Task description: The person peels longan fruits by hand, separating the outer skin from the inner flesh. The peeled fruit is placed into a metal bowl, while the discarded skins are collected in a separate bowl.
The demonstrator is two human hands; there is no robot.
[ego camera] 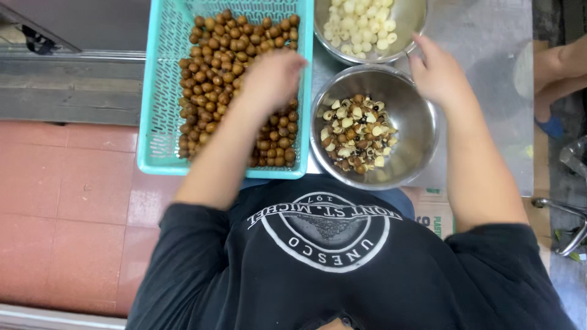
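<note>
A turquoise plastic basket (160, 91) holds several round brown seeds (214, 67). My left hand (272, 76) reaches into it, blurred, with curled fingers resting on the seeds. My right hand (437, 73) hovers with its back up over the far rim of a steel bowl (416, 131), which holds broken brown shells and pale bits (354, 131). Its fingertips point toward a second steel bowl (416, 24) of peeled white kernels (361, 21). Neither hand shows what lies under its fingers.
The bowls sit on a grey metal surface (489, 61). Red floor tiles (67, 201) lie to the left. Another person's leg and blue sandal (553, 125) are at the right edge, with a cardboard box (435, 211) and a metal frame (572, 232) nearby.
</note>
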